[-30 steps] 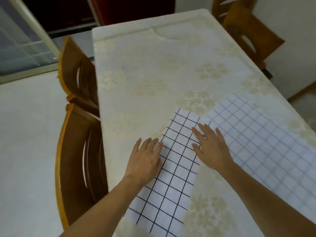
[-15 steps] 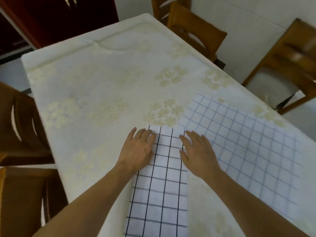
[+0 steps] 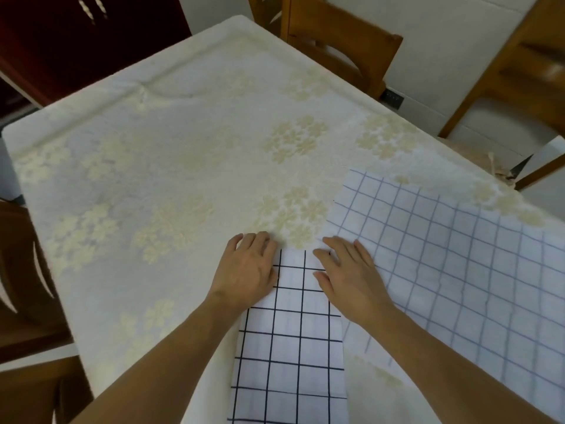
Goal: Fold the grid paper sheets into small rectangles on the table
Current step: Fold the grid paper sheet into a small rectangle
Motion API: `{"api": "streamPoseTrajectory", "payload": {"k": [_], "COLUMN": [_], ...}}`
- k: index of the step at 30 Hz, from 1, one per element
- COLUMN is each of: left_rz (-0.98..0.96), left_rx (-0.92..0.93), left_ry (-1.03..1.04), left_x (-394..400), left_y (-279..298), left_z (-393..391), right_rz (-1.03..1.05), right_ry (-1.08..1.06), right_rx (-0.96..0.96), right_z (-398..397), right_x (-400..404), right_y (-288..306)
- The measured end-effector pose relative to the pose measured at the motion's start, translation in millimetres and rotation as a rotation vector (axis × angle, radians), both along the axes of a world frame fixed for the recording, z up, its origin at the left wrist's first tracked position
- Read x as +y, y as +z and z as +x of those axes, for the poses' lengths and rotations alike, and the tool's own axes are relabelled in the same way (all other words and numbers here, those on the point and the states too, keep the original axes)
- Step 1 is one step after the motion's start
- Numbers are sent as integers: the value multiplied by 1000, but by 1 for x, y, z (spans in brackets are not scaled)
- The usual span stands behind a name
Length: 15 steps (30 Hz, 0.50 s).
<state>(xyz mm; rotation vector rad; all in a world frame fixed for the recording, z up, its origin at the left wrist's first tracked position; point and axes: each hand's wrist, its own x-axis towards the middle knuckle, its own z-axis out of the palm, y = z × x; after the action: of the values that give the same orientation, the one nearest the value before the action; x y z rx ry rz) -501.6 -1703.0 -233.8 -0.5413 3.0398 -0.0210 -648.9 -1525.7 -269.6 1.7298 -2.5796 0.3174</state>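
A long folded strip of white grid paper with dark lines (image 3: 290, 347) lies on the table, running from the near edge up to my hands. My left hand (image 3: 249, 269) lies flat on its top left corner, fingers straight. My right hand (image 3: 351, 276) lies flat on its top right corner, where the strip meets a larger sheet. That larger white sheet with pale blue grid lines (image 3: 452, 255) spreads flat to the right and reaches past the table's right edge.
The table (image 3: 168, 163) wears a cream cloth with pale flower prints. Wooden chairs stand at the far side (image 3: 339, 47), at the right (image 3: 519, 96) and at the left (image 3: 24, 286). A dark red cabinet (image 3: 76, 35) fills the far left corner.
My view has swung to the right and moved closer. Both hands stay flat on the top end of the dark-lined strip, which now lies straight toward me.
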Motion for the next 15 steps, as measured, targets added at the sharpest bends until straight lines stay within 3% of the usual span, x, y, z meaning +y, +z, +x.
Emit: {"api": "streamPoseTrajectory", "payload": {"k": [15], "left_rz": [-48], "left_rx": [172], "left_ry": [-174], "left_x": [-5], "left_y": [5], "left_z": [4], "right_rz": [-35], "right_ry": [37], "right_rx": [-73], "right_z": [0], "right_x": [-18], "right_y": [2]}}
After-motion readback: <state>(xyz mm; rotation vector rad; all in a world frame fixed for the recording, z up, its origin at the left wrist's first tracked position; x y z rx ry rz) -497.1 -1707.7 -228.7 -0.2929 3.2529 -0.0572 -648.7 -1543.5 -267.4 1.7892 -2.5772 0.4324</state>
